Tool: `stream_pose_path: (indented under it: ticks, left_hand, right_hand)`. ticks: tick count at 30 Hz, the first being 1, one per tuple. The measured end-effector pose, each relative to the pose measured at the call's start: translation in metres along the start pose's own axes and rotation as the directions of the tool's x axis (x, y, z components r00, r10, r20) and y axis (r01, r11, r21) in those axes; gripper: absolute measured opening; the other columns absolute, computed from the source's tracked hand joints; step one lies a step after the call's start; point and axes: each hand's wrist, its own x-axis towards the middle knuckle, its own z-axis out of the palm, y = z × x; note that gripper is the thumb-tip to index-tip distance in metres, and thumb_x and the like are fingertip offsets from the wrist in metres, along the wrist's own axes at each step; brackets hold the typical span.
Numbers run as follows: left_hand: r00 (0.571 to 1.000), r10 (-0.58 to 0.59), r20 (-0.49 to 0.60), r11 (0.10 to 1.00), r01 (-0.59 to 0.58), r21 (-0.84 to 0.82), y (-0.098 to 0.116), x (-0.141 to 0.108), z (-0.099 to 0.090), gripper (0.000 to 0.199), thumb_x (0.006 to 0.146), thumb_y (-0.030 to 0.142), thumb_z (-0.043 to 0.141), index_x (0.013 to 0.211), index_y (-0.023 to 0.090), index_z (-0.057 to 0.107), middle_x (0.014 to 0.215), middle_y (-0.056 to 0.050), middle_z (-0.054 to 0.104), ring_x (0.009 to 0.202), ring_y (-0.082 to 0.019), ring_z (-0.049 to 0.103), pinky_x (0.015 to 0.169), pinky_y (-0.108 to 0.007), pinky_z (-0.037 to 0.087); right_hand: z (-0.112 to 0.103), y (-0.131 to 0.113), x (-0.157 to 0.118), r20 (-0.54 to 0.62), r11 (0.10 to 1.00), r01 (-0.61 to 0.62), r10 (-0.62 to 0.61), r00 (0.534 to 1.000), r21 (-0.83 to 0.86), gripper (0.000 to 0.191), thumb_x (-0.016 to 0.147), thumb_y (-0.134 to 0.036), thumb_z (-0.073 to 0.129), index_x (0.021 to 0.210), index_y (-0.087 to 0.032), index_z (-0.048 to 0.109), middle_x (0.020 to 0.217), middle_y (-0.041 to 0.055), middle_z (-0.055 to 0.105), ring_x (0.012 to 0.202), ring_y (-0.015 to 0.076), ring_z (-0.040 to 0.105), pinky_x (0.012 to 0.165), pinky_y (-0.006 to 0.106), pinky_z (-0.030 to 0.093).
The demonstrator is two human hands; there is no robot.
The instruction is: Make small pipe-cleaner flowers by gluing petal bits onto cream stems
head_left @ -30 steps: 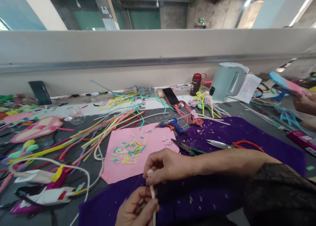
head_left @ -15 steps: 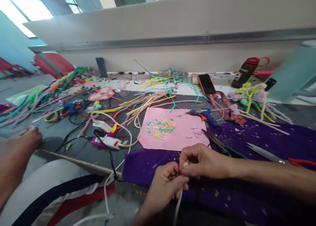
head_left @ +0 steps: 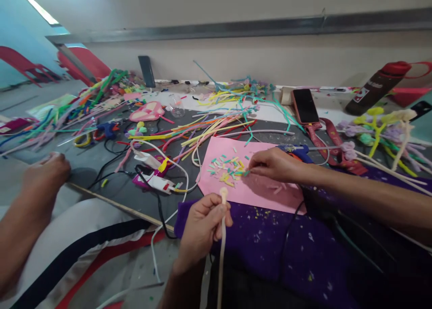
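Right hand (head_left: 272, 164) now near glue gun (head_left: 303, 154)

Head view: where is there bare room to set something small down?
Bare patches: dark grey tabletop between the co-worker's curled hand and the yellow loop handle; the front strip of the flat pink sheet, between small multicoloured cut pieces and the purple cloth. Crowded: behind the sheet, where long multicoloured fuzzy stems lie.

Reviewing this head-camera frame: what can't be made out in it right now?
All in the head view:
Right hand: whether it pinches one of the cut pieces; too small.
Cream stem: lower end, cut off by the bottom edge.
Glue gun: lower part, behind the right forearm.
Co-worker's hand: anything held, hidden by curled fingers.
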Motion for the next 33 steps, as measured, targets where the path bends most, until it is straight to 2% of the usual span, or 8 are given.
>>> stream_pose_path:
  ticks: [2,6,9,12,15,20,26,33]
  left_hand:
    - [0.998,0.027,-0.052,0.999,-0.028,-0.017,0.001,0.004,-0.003,0.022,0.071,0.033,0.065,0.072,0.014,0.054,0.048,0.004,0.055,0.031,-0.001,0.033,0.032,-0.012,0.022]
    - [0.988,0.048,-0.144,0.995,-0.06,-0.077,-0.002,0.009,-0.011,0.023,0.07,0.034,0.066,0.07,0.014,0.054,0.05,0.004,0.054,0.035,-0.002,0.035,0.035,-0.012,0.026]
    - [0.988,0.033,-0.149,0.994,-0.047,-0.094,-0.007,0.01,-0.015,0.023,0.07,0.035,0.065,0.071,0.014,0.054,0.051,0.004,0.054,0.036,-0.002,0.036,0.035,-0.012,0.025]
    - [0.991,0.045,-0.124,0.995,-0.055,-0.081,-0.011,0.008,-0.017,0.024,0.071,0.036,0.065,0.071,0.014,0.055,0.05,0.004,0.053,0.035,-0.002,0.034,0.033,-0.013,0.024]
    - [0.991,0.075,-0.114,0.995,-0.082,-0.061,-0.013,0.005,-0.017,0.024,0.071,0.037,0.065,0.071,0.014,0.057,0.05,0.003,0.054,0.035,-0.003,0.035,0.034,-0.013,0.025]
    - [0.992,0.07,-0.101,0.996,-0.075,-0.048,-0.016,0.003,-0.02,0.024,0.07,0.037,0.067,0.07,0.014,0.059,0.05,0.001,0.056,0.036,-0.004,0.038,0.035,-0.014,0.027]
    - [0.995,0.057,-0.084,0.993,-0.065,-0.097,-0.018,0.003,-0.022,0.024,0.068,0.037,0.069,0.07,0.015,0.059,0.05,0.001,0.058,0.034,-0.004,0.038,0.033,-0.014,0.027]
    - [0.98,0.077,-0.186,0.99,-0.097,-0.104,-0.013,-0.002,-0.01,0.021,0.068,0.034,0.069,0.069,0.016,0.059,0.05,0.001,0.058,0.036,-0.003,0.036,0.035,-0.014,0.025]
  right_hand:
    - [0.006,0.005,0.018,0.024,0.989,0.057,-0.054,0.998,-0.135,0.018,0.081,-0.017,0.051,0.086,-0.014,0.068,0.082,0.0065,0.068,0.075,0.0157,0.059,0.066,0.025,0.039]
    - [0.02,0.008,0.035,0.102,0.952,0.148,-0.125,0.987,-0.267,0.02,0.082,-0.017,0.05,0.091,-0.016,0.067,0.087,0.0061,0.067,0.075,0.0152,0.058,0.062,0.024,0.035]
    - [0.025,0.01,0.035,0.113,0.91,0.17,-0.136,0.984,-0.379,0.023,0.084,-0.022,0.049,0.101,-0.02,0.064,0.097,0.0071,0.062,0.071,0.0144,0.056,0.054,0.024,0.028]
    - [0.026,0.012,0.033,0.164,0.869,0.211,-0.152,0.975,-0.448,0.023,0.087,-0.029,0.046,0.1,-0.021,0.063,0.102,0.0076,0.058,0.066,0.0123,0.052,0.05,0.024,0.023]
    - [0.021,0.014,0.03,0.198,0.865,0.209,-0.13,0.972,-0.455,0.021,0.087,-0.027,0.046,0.096,-0.019,0.063,0.1,0.0072,0.058,0.064,0.0115,0.051,0.051,0.024,0.023]
    - [0.011,0.016,0.025,0.183,0.916,0.145,-0.081,0.98,-0.373,0.016,0.084,-0.02,0.049,0.092,-0.018,0.064,0.09,0.0046,0.06,0.071,0.0128,0.054,0.055,0.023,0.029]
    - [0.014,0.01,0.038,0.123,0.923,0.097,-0.054,0.991,-0.373,0.021,0.088,-0.022,0.045,0.091,-0.016,0.065,0.085,0.0061,0.061,0.073,0.0138,0.054,0.059,0.024,0.031]
    - [0.026,0.007,0.059,0.142,0.908,0.172,-0.127,0.982,-0.381,0.029,0.091,-0.033,0.042,0.091,-0.016,0.065,0.089,0.0065,0.059,0.069,0.0122,0.051,0.056,0.024,0.028]
